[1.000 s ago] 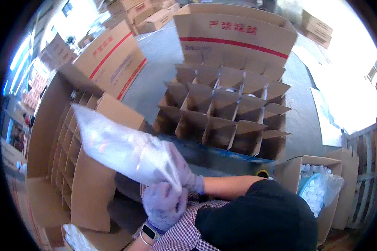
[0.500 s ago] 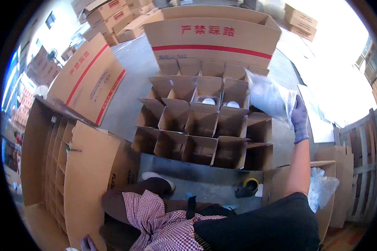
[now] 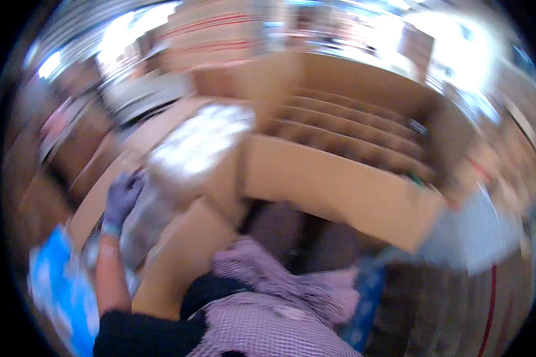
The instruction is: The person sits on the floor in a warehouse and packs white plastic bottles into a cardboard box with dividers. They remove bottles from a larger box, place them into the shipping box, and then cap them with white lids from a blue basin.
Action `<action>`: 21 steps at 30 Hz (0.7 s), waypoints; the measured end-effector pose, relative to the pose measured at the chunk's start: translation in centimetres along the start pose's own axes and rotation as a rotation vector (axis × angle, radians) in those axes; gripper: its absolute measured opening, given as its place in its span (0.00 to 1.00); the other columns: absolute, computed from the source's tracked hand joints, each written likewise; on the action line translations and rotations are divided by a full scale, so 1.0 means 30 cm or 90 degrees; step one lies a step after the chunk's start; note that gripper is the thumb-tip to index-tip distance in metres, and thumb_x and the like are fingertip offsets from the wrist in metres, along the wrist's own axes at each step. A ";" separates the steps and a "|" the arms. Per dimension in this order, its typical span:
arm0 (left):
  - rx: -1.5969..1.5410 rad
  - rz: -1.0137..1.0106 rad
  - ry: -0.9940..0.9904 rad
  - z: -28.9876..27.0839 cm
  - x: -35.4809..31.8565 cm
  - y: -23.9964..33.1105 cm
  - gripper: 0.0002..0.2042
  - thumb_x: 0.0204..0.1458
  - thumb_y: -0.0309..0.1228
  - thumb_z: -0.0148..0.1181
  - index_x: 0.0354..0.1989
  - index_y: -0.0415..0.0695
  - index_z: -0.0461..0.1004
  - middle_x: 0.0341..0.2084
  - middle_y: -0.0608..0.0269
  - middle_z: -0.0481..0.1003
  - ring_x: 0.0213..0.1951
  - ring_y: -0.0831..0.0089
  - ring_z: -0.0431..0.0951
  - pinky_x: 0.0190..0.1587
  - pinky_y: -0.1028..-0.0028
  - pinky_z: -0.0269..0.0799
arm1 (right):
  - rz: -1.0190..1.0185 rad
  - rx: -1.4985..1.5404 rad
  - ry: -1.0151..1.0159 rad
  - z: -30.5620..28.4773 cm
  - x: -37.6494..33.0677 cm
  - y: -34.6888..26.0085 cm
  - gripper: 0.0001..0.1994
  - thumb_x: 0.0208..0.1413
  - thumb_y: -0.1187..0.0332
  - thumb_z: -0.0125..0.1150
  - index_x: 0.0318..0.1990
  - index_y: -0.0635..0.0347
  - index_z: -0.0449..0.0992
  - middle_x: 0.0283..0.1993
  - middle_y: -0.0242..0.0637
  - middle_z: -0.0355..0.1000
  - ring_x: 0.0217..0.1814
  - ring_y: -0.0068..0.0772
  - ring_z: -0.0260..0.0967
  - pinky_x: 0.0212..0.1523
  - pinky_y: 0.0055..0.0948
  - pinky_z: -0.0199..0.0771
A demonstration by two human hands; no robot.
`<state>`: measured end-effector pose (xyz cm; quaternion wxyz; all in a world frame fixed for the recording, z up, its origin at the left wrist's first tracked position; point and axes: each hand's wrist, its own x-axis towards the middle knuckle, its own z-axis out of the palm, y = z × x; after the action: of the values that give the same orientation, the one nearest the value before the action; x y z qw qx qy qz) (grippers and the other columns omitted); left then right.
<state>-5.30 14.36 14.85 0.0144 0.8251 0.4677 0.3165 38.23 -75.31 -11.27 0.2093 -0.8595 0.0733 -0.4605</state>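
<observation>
My left hand (image 3: 122,196), in a grey-purple glove, reaches into an open carton (image 3: 187,250) on the left. It is against or right beside a clear plastic-wrapped bundle (image 3: 146,223); blur hides whether the fingers are closed on it. Just beyond, a shiny pack of whitish things under clear plastic (image 3: 202,140) fills the carton's far part. My right hand is out of view.
A big open carton with cardboard dividers (image 3: 345,178) stands ahead to the right. Blue-and-white plastic wrapping (image 3: 62,285) lies at lower left. More cartons (image 3: 205,44) are stacked behind. Everything is smeared by motion.
The view has swung left, away from the divided carton in front. My right hand, which held a clear plastic bag with a pale object, has left view. My left hand now reaches into the carton.
</observation>
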 end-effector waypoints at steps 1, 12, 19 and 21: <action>0.060 -0.009 0.042 -0.128 -0.089 -0.149 0.12 0.55 0.36 0.61 0.39 0.38 0.79 0.36 0.48 0.78 0.38 0.52 0.79 0.43 0.62 0.74 | -0.072 0.096 -0.074 0.152 0.024 -0.106 0.24 0.62 0.51 0.58 0.57 0.61 0.72 0.53 0.52 0.73 0.52 0.48 0.72 0.54 0.48 0.72; 0.143 -0.560 -0.330 -0.428 -0.777 -0.645 0.44 0.32 0.68 0.70 0.44 0.35 0.77 0.41 0.43 0.80 0.44 0.53 0.80 0.48 0.62 0.75 | -0.230 0.661 -0.478 0.791 -0.124 -1.507 0.22 0.67 0.70 0.49 0.67 0.65 0.62 0.67 0.44 0.65 0.61 0.42 0.67 0.63 0.36 0.67; 0.228 -0.562 -0.156 -0.184 -0.862 -0.438 0.43 0.29 0.46 0.75 0.59 0.47 0.65 0.50 0.44 0.72 0.53 0.45 0.75 0.55 0.54 0.73 | -0.359 0.713 -0.571 0.580 -0.150 -1.954 0.28 0.63 0.65 0.55 0.67 0.67 0.60 0.70 0.48 0.61 0.69 0.45 0.61 0.67 0.42 0.63; 0.261 -0.544 -0.077 -0.200 -0.753 -0.351 0.42 0.29 0.46 0.76 0.58 0.48 0.65 0.50 0.47 0.72 0.51 0.48 0.75 0.54 0.57 0.73 | -0.392 0.780 -0.595 0.522 -0.184 -2.040 0.27 0.59 0.71 0.55 0.67 0.66 0.61 0.68 0.46 0.63 0.63 0.42 0.65 0.64 0.40 0.66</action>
<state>-24.71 1.02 4.78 0.0076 0.5616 0.8162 0.1352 43.92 -13.81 3.03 0.5138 -0.6774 -0.5239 -0.0507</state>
